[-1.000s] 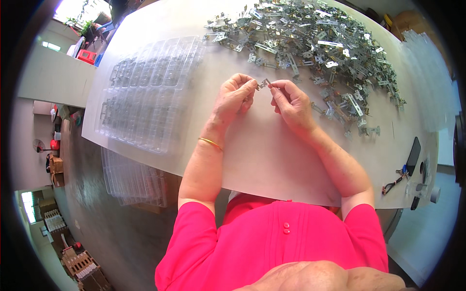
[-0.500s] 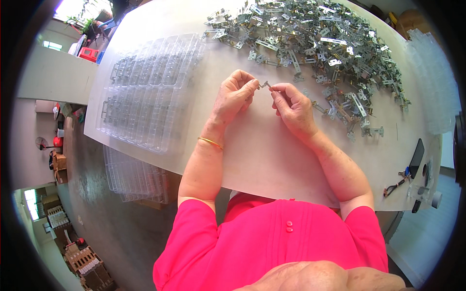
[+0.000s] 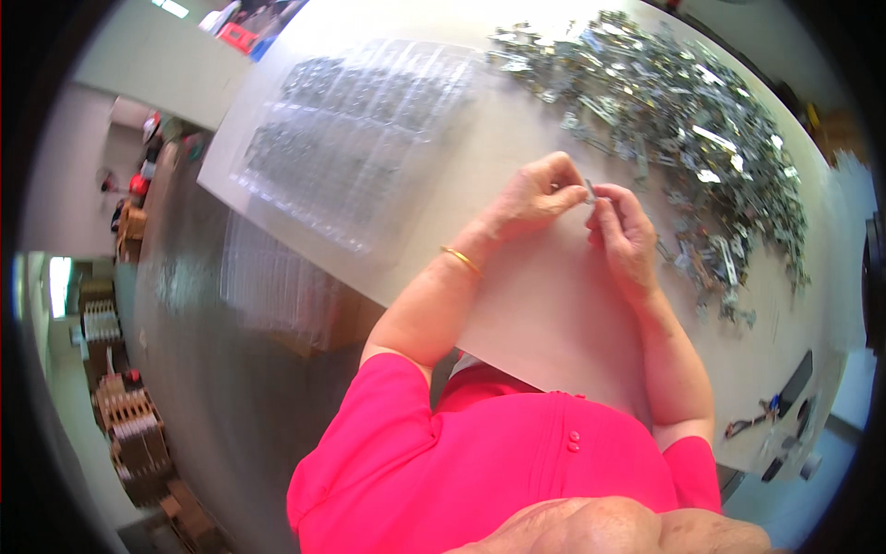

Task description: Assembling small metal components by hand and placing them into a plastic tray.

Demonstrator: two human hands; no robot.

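Both my hands meet over the middle of the table, fingertips pinched round one small metal bracket (image 3: 590,191). My left hand (image 3: 544,196), with a gold bangle behind its wrist, grips the piece from the left. From the other side my right hand (image 3: 624,235) pinches it between thumb and fingers. The bracket is mostly hidden by the fingertips, and its exact shape is blurred. Beyond my hands and to the right spreads a large heap of metal brackets (image 3: 683,129). A clear plastic tray (image 3: 369,120) with rows of compartments, many with metal parts in them, lies at the left.
More clear trays (image 3: 277,277) are stacked below the table's left edge, by a cardboard box (image 3: 346,314). At the right lie a dark flat phone-like object (image 3: 796,380) and a cord with keys (image 3: 752,423). Clear plastic (image 3: 849,249) stands along the right edge.
The view has turned, so the table appears tilted and shifted. My hands have drawn closer together, and less of the bracket shows between them.
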